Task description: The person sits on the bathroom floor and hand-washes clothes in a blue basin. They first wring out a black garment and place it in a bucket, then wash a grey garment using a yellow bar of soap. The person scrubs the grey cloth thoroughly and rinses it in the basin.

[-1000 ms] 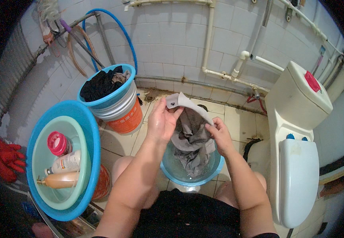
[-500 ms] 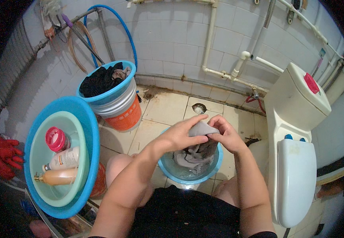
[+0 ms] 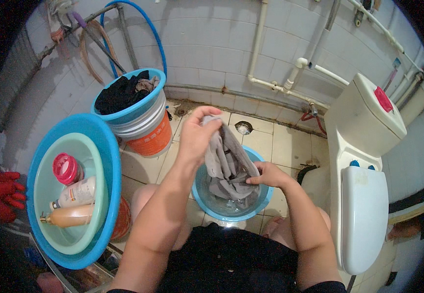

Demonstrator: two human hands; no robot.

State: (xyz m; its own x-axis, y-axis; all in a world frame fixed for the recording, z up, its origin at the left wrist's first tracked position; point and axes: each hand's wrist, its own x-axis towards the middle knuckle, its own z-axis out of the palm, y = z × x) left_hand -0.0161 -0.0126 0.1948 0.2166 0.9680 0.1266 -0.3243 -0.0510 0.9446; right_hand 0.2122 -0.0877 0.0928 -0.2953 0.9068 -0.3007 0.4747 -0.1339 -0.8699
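My left hand (image 3: 195,135) is raised and grips the upper end of a wet grey cloth (image 3: 227,163), lifting it out of a small blue basin (image 3: 201,195) that stands on the tiled floor between my knees. Lower down, my right hand (image 3: 269,174) holds the same cloth at the basin's right rim. The rest of the cloth hangs down into the basin, which has water in it.
A blue tub of dark clothes (image 3: 129,95) sits on a white and orange bucket (image 3: 149,134) at the left. A large blue basin (image 3: 105,161) holds a green basin (image 3: 70,234) with bottles. A white toilet (image 3: 363,195) stands on the right. Pipes run along the tiled wall.
My left hand has risen again with the cloth's upper end, stretching it out of the basin, after both hands had bunched it low over the water. My right hand stayed low at the rim.
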